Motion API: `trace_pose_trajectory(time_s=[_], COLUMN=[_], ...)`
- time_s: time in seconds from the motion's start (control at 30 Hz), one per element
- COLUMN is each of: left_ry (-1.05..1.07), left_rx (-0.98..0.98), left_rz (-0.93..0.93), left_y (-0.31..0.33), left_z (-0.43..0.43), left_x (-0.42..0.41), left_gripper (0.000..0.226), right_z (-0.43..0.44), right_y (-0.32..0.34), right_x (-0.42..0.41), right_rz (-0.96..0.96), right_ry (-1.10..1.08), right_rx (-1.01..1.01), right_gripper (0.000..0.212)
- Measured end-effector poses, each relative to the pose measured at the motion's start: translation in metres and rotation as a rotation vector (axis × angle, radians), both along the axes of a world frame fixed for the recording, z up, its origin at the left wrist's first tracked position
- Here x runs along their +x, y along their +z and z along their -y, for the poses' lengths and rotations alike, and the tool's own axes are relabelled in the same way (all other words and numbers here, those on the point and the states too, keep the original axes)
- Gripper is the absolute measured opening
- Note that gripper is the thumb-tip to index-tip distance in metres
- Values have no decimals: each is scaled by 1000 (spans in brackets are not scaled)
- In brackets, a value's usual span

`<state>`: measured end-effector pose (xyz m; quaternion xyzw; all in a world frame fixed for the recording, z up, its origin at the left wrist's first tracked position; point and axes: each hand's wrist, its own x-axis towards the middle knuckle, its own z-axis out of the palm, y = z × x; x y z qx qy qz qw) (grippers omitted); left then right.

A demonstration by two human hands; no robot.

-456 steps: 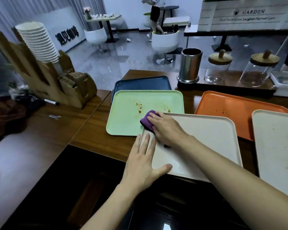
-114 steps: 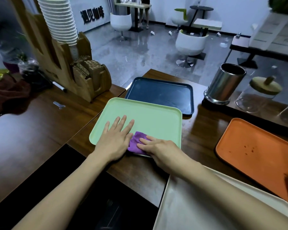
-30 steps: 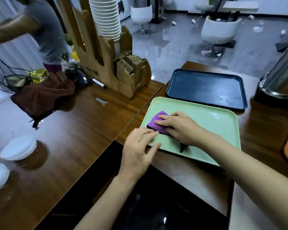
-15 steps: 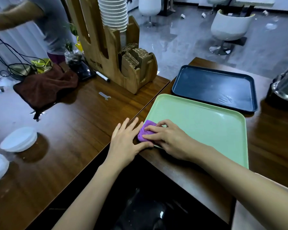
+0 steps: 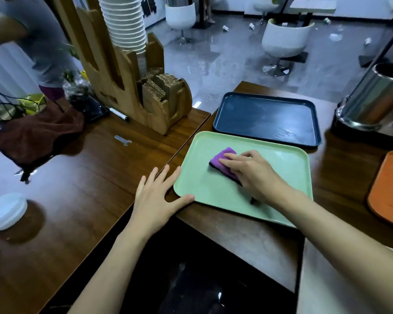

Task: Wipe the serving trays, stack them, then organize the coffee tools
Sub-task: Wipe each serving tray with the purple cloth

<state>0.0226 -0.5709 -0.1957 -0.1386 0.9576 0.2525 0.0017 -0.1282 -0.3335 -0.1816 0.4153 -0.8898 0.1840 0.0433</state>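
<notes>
1. Three trays in view on the wooden counter (image 5: 100, 200), none stacked: green tray (image 5: 281, 168) nearest, dark blue tray (image 5: 268, 118) just beyond it and almost touching, orange tray (image 5: 388, 191) well apart at the right edge
2. No crumbs or stains visible on the green tray; looks close to clean, judging by its bare surface
3. Faint smears on the dark blue tray; hard to tell whether wiped or not
4. Only part of the orange tray visible, so its state unclear
5. Stacking not yet begun; coffee tools not yet touched, with a steel canister (image 5: 372, 98) standing at the far right
6. Probably somewhere in the wiping stage, with most of the task left
7. Right hand (image 5: 252, 173) pressed down on a purple cloth (image 5: 222, 158), fingers curled loosely over it, pinning it flat against the left-middle of the green tray
8. Left hand (image 5: 157, 198) spread flat and empty, palm on the counter, thumb touching the near left corner of the green tray, seemingly bracing it
9. Off to the left, apart from the work: wooden cup holder (image 5: 132, 91), brown towel (image 5: 36, 134), another person's sleeve (image 5: 39, 35)
</notes>
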Motion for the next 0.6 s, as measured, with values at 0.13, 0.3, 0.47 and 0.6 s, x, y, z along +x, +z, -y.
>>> trace_pose_trajectory(time_s=[0.13,0.3,0.47,0.6], left_ry=[11,-238,-442,-393], left_rx=[5,17,-19,-7], left_rz=[-42,-355,-409,-260], left_y=[3,9,14,9], left_z=[-2,-97,-216,-252], left_x=[-1,1,15,40], left_gripper=[89,63,47,48], right_z=[-50,-146,-238,-296], right_y=[30,63,58,44], right_x=[-3,30,92,144], right_rz=[208,174,67,97], right_ry=[-189,-309,-365,-411], right_rx=[-299,-340,-218,-216], right_gripper=[44,41,40,44])
